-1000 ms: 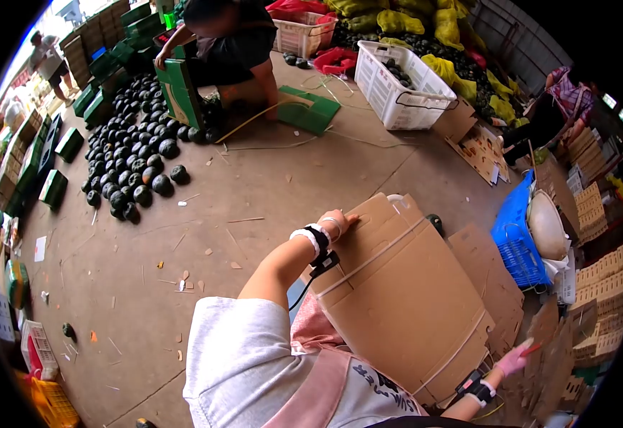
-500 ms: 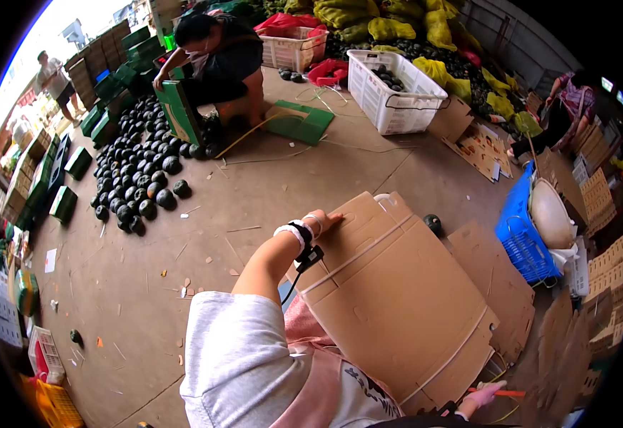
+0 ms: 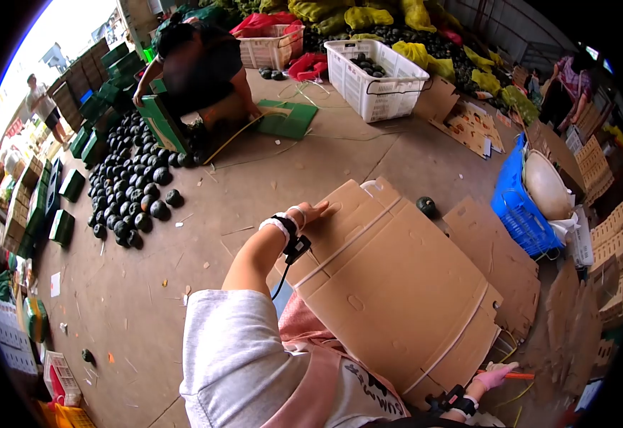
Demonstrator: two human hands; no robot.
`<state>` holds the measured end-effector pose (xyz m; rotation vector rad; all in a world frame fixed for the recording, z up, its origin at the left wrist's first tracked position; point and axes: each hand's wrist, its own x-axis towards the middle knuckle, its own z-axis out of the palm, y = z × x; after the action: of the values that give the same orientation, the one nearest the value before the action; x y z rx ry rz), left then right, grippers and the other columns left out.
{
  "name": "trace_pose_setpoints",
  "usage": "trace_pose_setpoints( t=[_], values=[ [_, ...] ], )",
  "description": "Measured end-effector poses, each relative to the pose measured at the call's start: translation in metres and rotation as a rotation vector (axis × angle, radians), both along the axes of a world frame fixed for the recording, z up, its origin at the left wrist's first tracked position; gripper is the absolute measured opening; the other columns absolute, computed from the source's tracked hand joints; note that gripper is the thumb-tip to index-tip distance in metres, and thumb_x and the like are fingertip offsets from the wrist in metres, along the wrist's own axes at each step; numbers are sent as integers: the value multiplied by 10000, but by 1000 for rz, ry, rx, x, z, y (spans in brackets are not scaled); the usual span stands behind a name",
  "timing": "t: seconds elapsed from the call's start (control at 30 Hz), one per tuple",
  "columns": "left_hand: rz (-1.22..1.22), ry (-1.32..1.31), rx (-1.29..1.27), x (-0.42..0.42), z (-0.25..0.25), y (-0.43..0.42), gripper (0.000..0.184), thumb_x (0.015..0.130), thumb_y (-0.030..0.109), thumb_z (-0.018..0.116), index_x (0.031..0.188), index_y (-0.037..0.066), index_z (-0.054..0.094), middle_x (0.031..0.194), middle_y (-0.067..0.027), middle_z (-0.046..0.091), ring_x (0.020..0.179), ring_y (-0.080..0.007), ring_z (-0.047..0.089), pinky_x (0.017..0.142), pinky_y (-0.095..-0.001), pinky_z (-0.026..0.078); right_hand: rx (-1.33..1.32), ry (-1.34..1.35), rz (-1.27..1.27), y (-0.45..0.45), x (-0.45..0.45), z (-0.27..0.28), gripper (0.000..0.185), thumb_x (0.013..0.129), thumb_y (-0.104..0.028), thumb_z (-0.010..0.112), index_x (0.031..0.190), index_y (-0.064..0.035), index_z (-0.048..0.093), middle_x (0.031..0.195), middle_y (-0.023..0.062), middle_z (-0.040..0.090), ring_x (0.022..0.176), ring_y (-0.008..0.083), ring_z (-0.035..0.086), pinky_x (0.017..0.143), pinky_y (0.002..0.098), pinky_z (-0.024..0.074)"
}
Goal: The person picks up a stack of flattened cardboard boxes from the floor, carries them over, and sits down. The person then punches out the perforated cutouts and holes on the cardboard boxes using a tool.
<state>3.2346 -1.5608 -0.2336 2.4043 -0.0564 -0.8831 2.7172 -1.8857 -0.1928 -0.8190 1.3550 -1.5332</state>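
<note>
A tied stack of flattened cardboard boxes [image 3: 397,285] leans in front of my body, with pale straps across its upper and lower parts. My left hand [image 3: 310,214] is at its upper left edge, the fingers over the edge and the thumb hidden. Beside the lower right corner, my right hand [image 3: 495,376], in a pink glove, is closed on a slim orange tool [image 3: 520,375]. The tool's exact kind does not show. Thin yellow straps [image 3: 515,347] hang near that hand. Another flattened cardboard sheet [image 3: 493,260] lies to the right of the stack.
Many dark green pumpkins [image 3: 129,178] cover the floor at left; a single pumpkin [image 3: 426,207] lies beyond the stack. A co-worker [image 3: 197,78] crouches with a green box [image 3: 163,125]. A white crate [image 3: 376,89] stands ahead, and a blue crate [image 3: 522,207] at right.
My view has shifted slightly, so the surroundings sit differently. The right hand and its wristband show more fully. Both hands keep their places at the cardboard stack.
</note>
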Motion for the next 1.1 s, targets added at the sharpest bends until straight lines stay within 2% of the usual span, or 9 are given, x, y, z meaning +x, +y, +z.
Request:
trace_pose_setpoints(
  t=[0.47, 0.53, 0.6, 0.67, 0.73, 0.8, 0.83, 0.93, 1.1],
  values=[
    [-64, 20, -10, -4, 0, 2, 762, 573, 663, 611, 915, -17, 633, 907, -140, 620, 900, -273, 568, 790, -340, 424, -12, 96, 108, -18, -13, -4, 457, 849, -419, 504, 531, -152, 315, 514, -61, 259, 461, 73, 254, 455, 249, 280],
    [-75, 33, 16, -1, -3, 2, 752, 616, 653, 574, 950, -20, 605, 952, -145, 600, 932, -272, 554, 815, -324, 410, 13, 476, -120, -49, -35, -19, 514, 846, -461, 481, 552, -39, 481, 509, 17, 436, 477, 155, 403, 507, 349, 402],
    [-129, 121, 42, -3, 12, 0, 749, 714, 591, 529, 1135, -27, 510, 1115, -144, 552, 1043, -266, 522, 884, -292, 381, 32, 1001, -94, -70, -73, -28, 611, 819, -549, 439, 909, 34, 598, 780, 162, 618, 661, 281, 552, 633, 384, 429],
    [-184, 129, 95, -3, 20, -1, 698, 745, 578, 458, 1127, -5, 482, 1123, -121, 519, 1028, -256, 514, 876, -293, 382, -78, 1180, -143, -65, -73, -25, 576, 824, -542, 428, 1038, -27, 570, 885, 222, 599, 729, 285, 582, 654, 373, 434],
    [-49, 84, 8, 6, -8, -1, 767, 568, 678, 606, 903, -11, 647, 905, -139, 620, 901, -274, 567, 792, -342, 426, -361, 810, -297, -78, -56, -48, 470, 856, -422, 475, 938, 21, 607, 623, 109, 587, 549, 226, 527, 560, 349, 407],
    [-11, 64, -49, 15, -25, 2, 787, 560, 676, 616, 931, -18, 634, 923, -142, 613, 895, -269, 570, 781, -342, 432, -102, -157, 351, -75, -49, -66, 378, 861, -351, 505, 911, 6, 618, 513, -23, 380, 468, 110, 351, 529, 266, 358],
    [9, 58, -75, 9, -19, 3, 798, 556, 675, 622, 946, -22, 627, 932, -143, 610, 892, -266, 571, 775, -341, 434, -10, -80, 140, -65, -22, -56, 294, 865, -298, 512, 910, -19, 593, 561, -62, 215, 494, 59, 203, 520, 206, 288],
    [-151, 117, 29, -7, 23, 0, 780, 694, 616, 515, 1148, -17, 480, 1136, -142, 521, 992, -252, 539, 840, -333, 418, -151, -164, 340, -67, -35, -58, 311, 869, -295, 506, 978, -8, 560, 568, -66, 232, 495, 52, 206, 528, 199, 277],
    [-3, 46, 38, -2, 7, 1, 838, 587, 670, 586, 1043, -32, 577, 1055, -182, 573, 1013, -281, 537, 849, -354, 403, 26, 296, -46, -86, -57, -45, 652, 792, -519, 519, 1060, 76, 518, 916, 201, 590, 803, 260, 584, 792, 334, 456]
  ],
)
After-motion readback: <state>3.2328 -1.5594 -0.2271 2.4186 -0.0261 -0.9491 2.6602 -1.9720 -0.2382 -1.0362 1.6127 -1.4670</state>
